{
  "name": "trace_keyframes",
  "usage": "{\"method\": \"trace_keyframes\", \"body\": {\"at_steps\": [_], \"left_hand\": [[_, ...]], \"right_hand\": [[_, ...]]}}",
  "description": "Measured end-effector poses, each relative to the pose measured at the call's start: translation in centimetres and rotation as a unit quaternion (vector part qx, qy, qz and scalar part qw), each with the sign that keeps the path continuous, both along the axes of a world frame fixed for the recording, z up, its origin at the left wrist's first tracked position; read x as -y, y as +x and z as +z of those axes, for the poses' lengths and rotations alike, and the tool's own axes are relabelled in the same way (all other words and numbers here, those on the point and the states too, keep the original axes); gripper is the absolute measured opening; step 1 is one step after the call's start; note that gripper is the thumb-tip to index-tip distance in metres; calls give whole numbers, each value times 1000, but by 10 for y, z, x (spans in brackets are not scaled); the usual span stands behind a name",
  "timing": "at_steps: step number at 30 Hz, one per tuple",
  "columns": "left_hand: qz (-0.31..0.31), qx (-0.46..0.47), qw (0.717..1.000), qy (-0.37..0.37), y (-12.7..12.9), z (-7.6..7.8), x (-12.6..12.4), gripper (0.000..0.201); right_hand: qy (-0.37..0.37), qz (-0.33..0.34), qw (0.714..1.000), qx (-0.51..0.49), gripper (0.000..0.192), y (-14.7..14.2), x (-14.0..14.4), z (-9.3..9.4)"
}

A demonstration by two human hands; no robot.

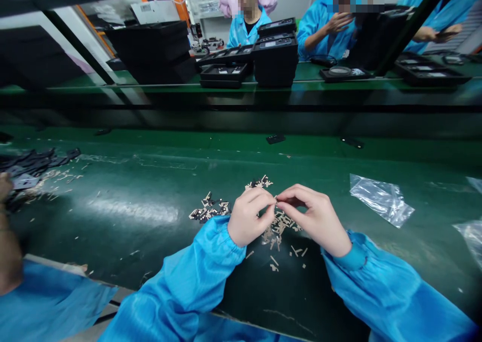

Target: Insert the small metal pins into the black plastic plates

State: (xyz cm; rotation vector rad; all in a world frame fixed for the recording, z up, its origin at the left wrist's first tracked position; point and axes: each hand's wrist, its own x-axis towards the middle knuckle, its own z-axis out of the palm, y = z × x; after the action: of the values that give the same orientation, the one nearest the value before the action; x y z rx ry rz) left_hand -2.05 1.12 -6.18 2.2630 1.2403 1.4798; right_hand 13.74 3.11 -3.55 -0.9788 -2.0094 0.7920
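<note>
hands, left (pixel 250 216) and right (pixel 314 216), share a pinched grip on one tiny part (pixel 276 200); stacked black trays (pixel 276 55) hold devices.

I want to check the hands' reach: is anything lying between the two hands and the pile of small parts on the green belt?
Nothing visible. The left hand and right hand meet fingertip to fingertip directly above the small parts, pinching what looks like one tiny piece.

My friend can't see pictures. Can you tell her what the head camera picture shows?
Two hands in blue sleeves, the left hand and right hand, pinch a tiny part between their fingertips above a pile of small parts on a green table. A clear plastic bag lies to the right, and people in blue coats work behind stacked black trays.
</note>
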Motion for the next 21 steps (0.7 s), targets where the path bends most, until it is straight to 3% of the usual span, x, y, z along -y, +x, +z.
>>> {"method": "trace_keyframes", "body": {"at_steps": [8,21], "left_hand": [[-5,-1,1000,-7,-1,-1,0,11],[-7,13,1000,-27,1,-2,0,11]], "right_hand": [[-20,13,1000,-9,5,1,-2,-1],[28,-3,1000,-5,4,0,-2,-4]]}}
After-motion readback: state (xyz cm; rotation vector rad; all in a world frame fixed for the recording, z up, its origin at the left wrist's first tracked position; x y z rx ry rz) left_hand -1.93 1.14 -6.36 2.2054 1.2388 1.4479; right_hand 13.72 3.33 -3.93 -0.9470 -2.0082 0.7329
